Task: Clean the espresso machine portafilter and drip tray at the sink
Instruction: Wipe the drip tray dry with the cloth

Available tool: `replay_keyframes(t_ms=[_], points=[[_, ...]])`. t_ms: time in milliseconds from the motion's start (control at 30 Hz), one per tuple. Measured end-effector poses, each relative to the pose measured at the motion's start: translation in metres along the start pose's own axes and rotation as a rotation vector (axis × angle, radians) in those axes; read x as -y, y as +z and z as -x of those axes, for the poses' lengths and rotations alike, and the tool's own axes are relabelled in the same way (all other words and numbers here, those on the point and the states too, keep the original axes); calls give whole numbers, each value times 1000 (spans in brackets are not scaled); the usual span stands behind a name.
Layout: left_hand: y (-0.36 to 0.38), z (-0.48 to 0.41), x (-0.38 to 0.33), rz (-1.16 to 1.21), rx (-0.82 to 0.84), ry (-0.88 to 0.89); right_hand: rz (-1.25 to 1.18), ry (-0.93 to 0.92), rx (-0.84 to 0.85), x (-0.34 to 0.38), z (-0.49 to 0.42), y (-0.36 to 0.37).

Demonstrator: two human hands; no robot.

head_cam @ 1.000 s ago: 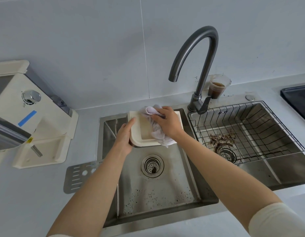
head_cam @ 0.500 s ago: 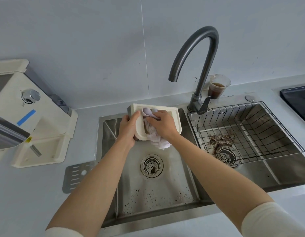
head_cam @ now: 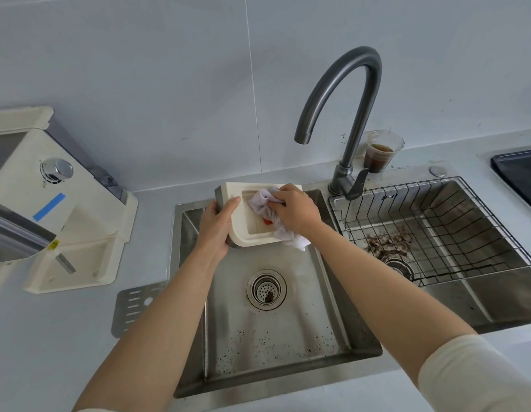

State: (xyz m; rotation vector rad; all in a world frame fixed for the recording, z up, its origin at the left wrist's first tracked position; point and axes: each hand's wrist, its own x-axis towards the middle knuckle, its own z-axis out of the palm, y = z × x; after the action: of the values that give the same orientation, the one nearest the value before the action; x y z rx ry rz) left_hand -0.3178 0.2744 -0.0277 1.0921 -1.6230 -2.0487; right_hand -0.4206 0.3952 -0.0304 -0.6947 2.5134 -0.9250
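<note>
Shifted toward 12 o'clock inside the drip tray (head_cam: 252, 241), the right hand (head_cam: 294, 208) clutches the cloth (head_cam: 262, 200) while the left hand (head_cam: 216, 226) grips the tray's 9 o'clock rim above the sink (head_cam: 288, 331); this one-sided hold could slip under wiping pressure.

Left hand (head_cam: 216, 226) gripping cream drip tray (head_cam: 237, 233) over sink (head_cam: 276, 346), right hand (head_cam: 294, 209) pressing bunched cloth (head_cam: 262, 200) inside tray, tray tilted

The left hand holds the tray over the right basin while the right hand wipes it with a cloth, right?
No: the head view shows the left hand holding the tray over the left basin; the right hand wipes it with the cloth.
</note>
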Motion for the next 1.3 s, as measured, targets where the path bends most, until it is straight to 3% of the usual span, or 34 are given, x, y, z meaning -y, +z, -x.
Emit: replay_keyframes(t_ms=[133,333,467,600,867,1133,1300], points=[[-10,1,0,25,6,11,25,102,8,-10,-4,-4],[-14,3,-1,92,-37,-8,430,-124,73,-6,2,-7],[-17,6,1,129,-77,-18,557,-121,192,-6,5,-2],[-16,7,5,124,-96,-36,462,17,243,-1,6,-2],[2,14,8,69,-127,-7,344,96,301,12,14,-1],[9,13,15,48,-165,21,338,77,318,23,30,-5],[17,17,20,28,-169,2,159,50,313,29,29,2]])
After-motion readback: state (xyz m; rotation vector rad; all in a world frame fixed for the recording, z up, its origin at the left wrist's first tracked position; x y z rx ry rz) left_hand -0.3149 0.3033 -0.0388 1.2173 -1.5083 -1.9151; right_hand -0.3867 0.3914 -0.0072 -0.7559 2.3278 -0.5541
